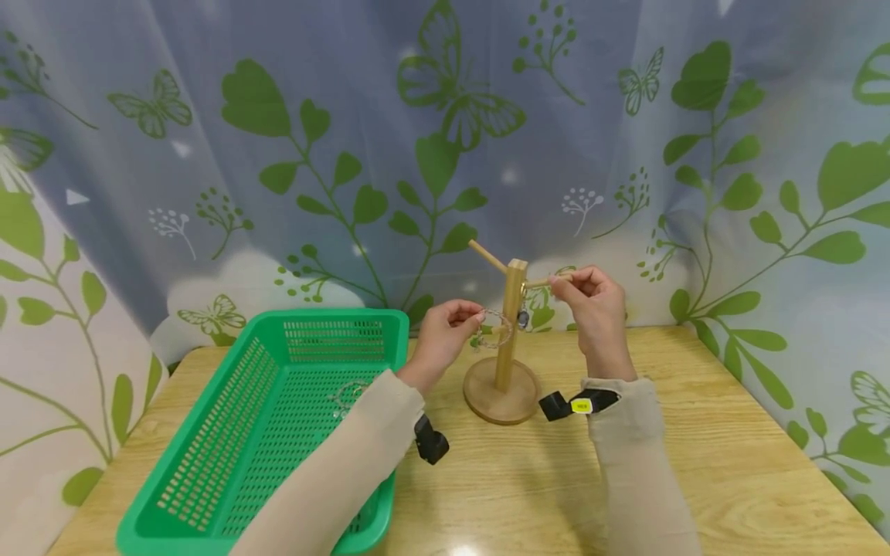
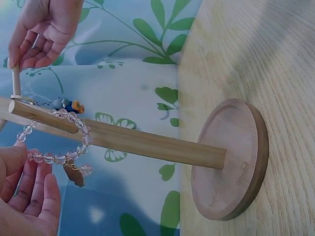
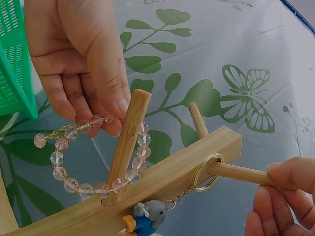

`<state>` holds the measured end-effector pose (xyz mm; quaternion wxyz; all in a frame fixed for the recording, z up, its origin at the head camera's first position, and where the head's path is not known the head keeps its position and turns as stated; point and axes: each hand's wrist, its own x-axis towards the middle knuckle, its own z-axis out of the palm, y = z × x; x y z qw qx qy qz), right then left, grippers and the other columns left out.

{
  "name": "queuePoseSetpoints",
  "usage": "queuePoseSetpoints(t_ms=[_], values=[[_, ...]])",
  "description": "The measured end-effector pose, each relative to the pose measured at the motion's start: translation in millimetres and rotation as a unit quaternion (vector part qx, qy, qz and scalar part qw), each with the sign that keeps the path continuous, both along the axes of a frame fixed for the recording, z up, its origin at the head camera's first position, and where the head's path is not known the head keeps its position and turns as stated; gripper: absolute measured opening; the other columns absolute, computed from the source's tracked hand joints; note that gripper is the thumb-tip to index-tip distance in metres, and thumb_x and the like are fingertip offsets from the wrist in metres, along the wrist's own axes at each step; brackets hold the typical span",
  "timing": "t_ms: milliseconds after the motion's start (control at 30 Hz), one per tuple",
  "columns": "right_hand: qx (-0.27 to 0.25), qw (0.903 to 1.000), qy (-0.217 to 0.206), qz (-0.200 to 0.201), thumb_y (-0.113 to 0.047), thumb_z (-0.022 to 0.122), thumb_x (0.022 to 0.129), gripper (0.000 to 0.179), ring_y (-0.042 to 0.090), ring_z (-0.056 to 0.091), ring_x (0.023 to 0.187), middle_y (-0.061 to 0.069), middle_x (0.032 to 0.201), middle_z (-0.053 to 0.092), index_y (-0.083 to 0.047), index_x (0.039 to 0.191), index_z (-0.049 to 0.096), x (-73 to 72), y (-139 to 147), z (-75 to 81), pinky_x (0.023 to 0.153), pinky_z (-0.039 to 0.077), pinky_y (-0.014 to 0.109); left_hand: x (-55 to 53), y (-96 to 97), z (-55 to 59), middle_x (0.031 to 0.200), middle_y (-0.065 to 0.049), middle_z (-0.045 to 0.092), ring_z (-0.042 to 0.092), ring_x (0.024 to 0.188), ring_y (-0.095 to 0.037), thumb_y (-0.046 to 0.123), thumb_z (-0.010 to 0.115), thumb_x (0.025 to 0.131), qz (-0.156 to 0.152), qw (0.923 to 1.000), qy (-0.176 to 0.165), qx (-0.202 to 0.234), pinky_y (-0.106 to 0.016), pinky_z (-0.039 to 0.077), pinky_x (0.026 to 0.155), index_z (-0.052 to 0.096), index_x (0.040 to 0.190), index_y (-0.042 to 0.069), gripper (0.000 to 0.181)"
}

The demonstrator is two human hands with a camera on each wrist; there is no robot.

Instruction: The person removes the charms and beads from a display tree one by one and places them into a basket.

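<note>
My left hand [image 1: 445, 340] pinches a bracelet of clear and pink beads [image 3: 71, 185] between thumb and fingers. The bracelet loops around a front peg [image 3: 129, 132] of the wooden stand [image 1: 505, 371], and a small brown charm [image 2: 74, 173] hangs from it in the left wrist view. To the right, my right hand [image 1: 598, 316] pinches the end of another peg [image 3: 241, 173]. On that peg, close to the post, hangs a keychain [image 3: 156, 211] with a gold ring and a grey and blue animal figure.
A green plastic basket [image 1: 399, 347] stands left of the stand, partly covered by my left sleeve. Inside it lies beaded jewelry [image 1: 341, 400]. Behind the wooden table [image 1: 730, 455] hangs a leaf-patterned curtain [image 1: 598, 139]. Another peg [image 1: 487, 255] points up and left.
</note>
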<state>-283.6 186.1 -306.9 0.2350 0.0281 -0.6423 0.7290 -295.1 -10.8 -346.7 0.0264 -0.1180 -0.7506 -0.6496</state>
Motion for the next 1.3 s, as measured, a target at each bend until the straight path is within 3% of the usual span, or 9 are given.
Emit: queuePoseSetpoints(t_ms=[200, 467, 600, 967, 1300], values=[[-0.003, 1.0000, 0.003, -0.004, 0.002, 0.068, 0.083, 0.019, 0.008, 0.058, 0.067, -0.007, 0.071, 0.064, -0.008, 0.074, 0.054, -0.7, 1, -0.3, 0.067, 0.051, 0.020, 4.5, -1.2, 4.2, 0.094, -0.009, 0.064, 0.057, 0.082, -0.016, 0.014, 0.062, 0.092, -0.009, 0.9999, 0.005, 0.003, -0.044, 0.050, 0.082, 0.067, 0.104, 0.002, 0.017], [0.010, 0.9999, 0.005, -0.007, 0.001, 0.068, 0.083, 0.018, 0.009, 0.059, 0.069, -0.007, 0.073, 0.064, -0.009, 0.074, 0.055, -1.1, 0, -1.6, 0.068, 0.051, 0.020, 9.2, -5.6, 6.8, 0.097, -0.010, 0.066, 0.059, 0.084, -0.018, 0.016, 0.063, 0.092, -0.014, 0.9998, 0.012, -0.008, -0.030, 0.050, 0.073, 0.068, 0.104, 0.005, 0.017], [0.010, 0.9999, 0.007, -0.001, 0.000, 0.068, 0.084, 0.017, 0.009, 0.059, 0.070, -0.007, 0.073, 0.064, -0.008, 0.075, 0.055, -0.3, -1, -1.5, 0.068, 0.050, 0.020, 10.0, -7.8, 6.5, 0.098, -0.011, 0.066, 0.059, 0.084, -0.018, 0.016, 0.064, 0.091, -0.018, 0.9997, 0.016, -0.002, -0.038, 0.052, 0.078, 0.069, 0.103, 0.006, 0.017], [0.000, 0.9998, 0.017, 0.004, 0.002, 0.068, 0.083, 0.018, 0.009, 0.059, 0.069, -0.006, 0.073, 0.064, -0.010, 0.074, 0.057, -1.4, 0, -2.9, 0.067, 0.051, 0.020, 16.9, -12.5, 13.1, 0.100, -0.014, 0.065, 0.061, 0.091, -0.028, 0.018, 0.063, 0.091, -0.029, 0.9993, 0.025, 0.007, -0.040, 0.051, 0.079, 0.068, 0.107, 0.003, 0.022], [0.007, 0.9999, 0.015, -0.001, 0.002, 0.067, 0.083, 0.017, 0.009, 0.058, 0.068, -0.007, 0.072, 0.064, -0.008, 0.075, 0.056, 0.1, 0, -2.1, 0.068, 0.051, 0.021, 22.6, -15.2, 19.3, 0.093, -0.004, 0.065, 0.059, 0.082, -0.017, 0.016, 0.062, 0.092, -0.034, 0.9993, 0.013, 0.006, -0.027, 0.050, 0.070, 0.068, 0.103, 0.006, 0.016]])
